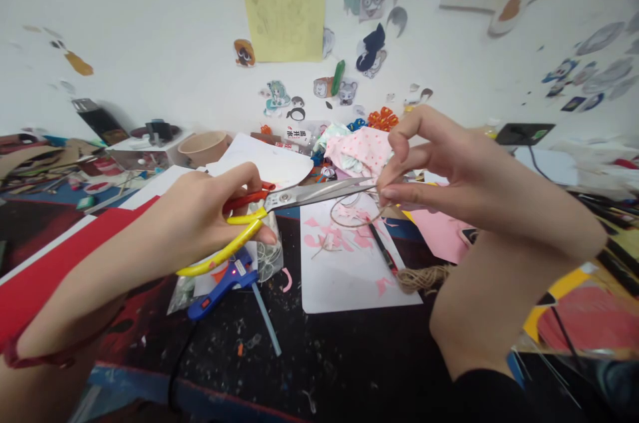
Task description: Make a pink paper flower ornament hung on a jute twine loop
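Observation:
My left hand (204, 210) grips a pair of scissors (304, 195) with red and yellow handles, its blades pointing right. At the blade tips, my right hand (434, 163) pinches a thin piece of brown twine (357, 226), which hangs in a loop below the blades. Whether the twine lies between the blades I cannot tell. Under the hands is a white sheet of paper (339, 290) strewn with pink paper scraps (344, 236). A dark pen (382, 246) rests on it, beside a bundle of twine (424, 278) at its right edge.
A blue glue gun (219, 293) with a glue stick lies left of the sheet, its cord running toward me. Red card (74, 263) covers the left side. Pink dotted cloth (359, 150) and a tan bowl (204, 146) sit near the wall. Pink paper (439, 233) lies right.

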The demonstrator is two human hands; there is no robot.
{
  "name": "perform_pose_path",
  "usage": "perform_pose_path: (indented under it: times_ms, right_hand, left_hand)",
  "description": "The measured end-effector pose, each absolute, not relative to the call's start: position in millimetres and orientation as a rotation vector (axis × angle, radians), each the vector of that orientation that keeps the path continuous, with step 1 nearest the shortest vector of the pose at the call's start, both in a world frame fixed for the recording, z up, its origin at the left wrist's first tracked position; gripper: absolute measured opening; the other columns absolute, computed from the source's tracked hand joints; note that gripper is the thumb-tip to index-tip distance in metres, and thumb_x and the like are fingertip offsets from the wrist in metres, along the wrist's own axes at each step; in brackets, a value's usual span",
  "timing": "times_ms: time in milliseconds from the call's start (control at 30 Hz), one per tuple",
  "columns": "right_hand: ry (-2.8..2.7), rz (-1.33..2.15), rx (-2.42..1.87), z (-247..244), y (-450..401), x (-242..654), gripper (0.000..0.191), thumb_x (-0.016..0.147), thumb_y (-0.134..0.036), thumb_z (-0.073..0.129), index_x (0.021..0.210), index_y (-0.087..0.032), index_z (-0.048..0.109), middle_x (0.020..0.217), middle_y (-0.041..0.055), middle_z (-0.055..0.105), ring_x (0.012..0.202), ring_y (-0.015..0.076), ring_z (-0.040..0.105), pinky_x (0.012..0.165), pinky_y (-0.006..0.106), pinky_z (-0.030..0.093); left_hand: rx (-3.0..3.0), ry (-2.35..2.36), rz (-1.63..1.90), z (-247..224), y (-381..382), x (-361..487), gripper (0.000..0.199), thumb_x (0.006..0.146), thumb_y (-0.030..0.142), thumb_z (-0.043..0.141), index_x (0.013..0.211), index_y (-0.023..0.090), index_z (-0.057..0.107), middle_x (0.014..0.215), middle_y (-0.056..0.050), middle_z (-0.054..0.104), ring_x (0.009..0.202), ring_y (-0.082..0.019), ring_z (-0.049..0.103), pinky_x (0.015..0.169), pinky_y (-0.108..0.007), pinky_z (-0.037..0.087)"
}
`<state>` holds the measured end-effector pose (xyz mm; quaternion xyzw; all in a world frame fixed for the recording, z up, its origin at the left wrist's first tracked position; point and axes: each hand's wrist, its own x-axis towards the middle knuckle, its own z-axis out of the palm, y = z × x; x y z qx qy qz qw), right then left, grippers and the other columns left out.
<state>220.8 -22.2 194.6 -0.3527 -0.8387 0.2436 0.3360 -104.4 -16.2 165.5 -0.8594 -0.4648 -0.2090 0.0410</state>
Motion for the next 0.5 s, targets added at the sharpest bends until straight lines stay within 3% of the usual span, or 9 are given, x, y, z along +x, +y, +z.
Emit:
perform_pose_path:
  times_ms: [167, 300, 500]
  right_hand:
    - [-2.224, 0.666, -0.915, 194.2, -20.9, 222.1, 0.028, 0.085, -0.022, 0.069, 0.094, -0.028, 0.043, 0.075, -0.0051, 0.071, 0.072, 0.0183, 0.071, 0.063, 0.032, 0.052]
    - [-2.217, 0.693, -0.876, 191.4, -18.7, 223.5, 0.029, 0.083, -0.02, 0.072, 0.094, -0.029, 0.046, 0.076, -0.0041, 0.071, 0.073, 0.0194, 0.071, 0.062, 0.032, 0.053]
    - [-2.137, 0.763, -0.895, 189.3, -17.2, 224.3, 0.03, 0.078, -0.023, 0.081, 0.091, -0.028, 0.054, 0.076, -0.0023, 0.07, 0.074, 0.0217, 0.072, 0.06, 0.033, 0.054]
  left_hand:
    - [-2.73, -1.404, -0.618, 170.7, -17.6, -102.1, 0.04, 0.082, 0.057, 0.067, 0.08, 0.022, 0.048, 0.051, 0.012, 0.033, 0.051, -0.008, 0.028, 0.05, -0.02, 0.02]
    - [-2.781, -1.498, -0.54, 177.9, -21.4, -98.4, 0.036, 0.082, 0.049, 0.068, 0.079, 0.021, 0.047, 0.053, 0.011, 0.03, 0.054, -0.009, 0.026, 0.052, -0.021, 0.02]
    - [-2.811, -1.515, -0.505, 178.0, -22.0, -101.1, 0.036, 0.081, 0.051, 0.07, 0.079, 0.022, 0.049, 0.052, 0.011, 0.033, 0.054, -0.01, 0.026, 0.052, -0.023, 0.02]
